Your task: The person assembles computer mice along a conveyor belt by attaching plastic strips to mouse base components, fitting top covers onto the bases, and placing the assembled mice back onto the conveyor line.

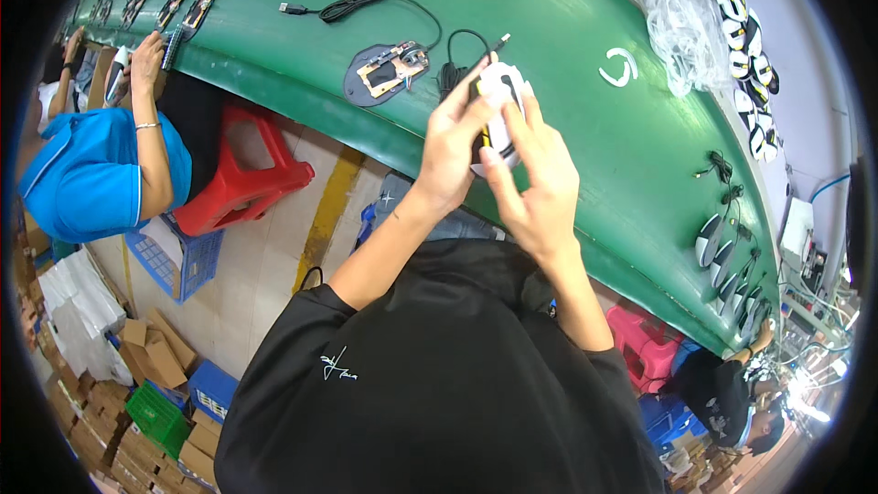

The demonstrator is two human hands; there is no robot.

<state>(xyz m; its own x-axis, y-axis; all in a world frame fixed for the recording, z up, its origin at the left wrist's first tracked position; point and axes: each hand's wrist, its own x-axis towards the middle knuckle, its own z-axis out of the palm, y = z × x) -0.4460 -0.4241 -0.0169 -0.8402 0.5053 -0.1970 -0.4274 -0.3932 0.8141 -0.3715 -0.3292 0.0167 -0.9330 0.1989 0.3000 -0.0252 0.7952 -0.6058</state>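
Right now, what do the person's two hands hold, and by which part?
Both hands, left hand and right hand, hold a white computer mouse by its sides.

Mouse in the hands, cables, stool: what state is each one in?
White mouse: held up by both hands, above the belt.
Left hand: fingers closed on mouse.
Right hand: fingers closed on mouse.
Open mouse base: lying flat, circuit board showing.
Black cable: coiled, loose on green belt.
Red stool: upright, nobody sitting on it.

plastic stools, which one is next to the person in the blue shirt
The red stool, empty on the floor right beside the blue-shirted person at left. The pink stool stands far off at lower right, by the belt.
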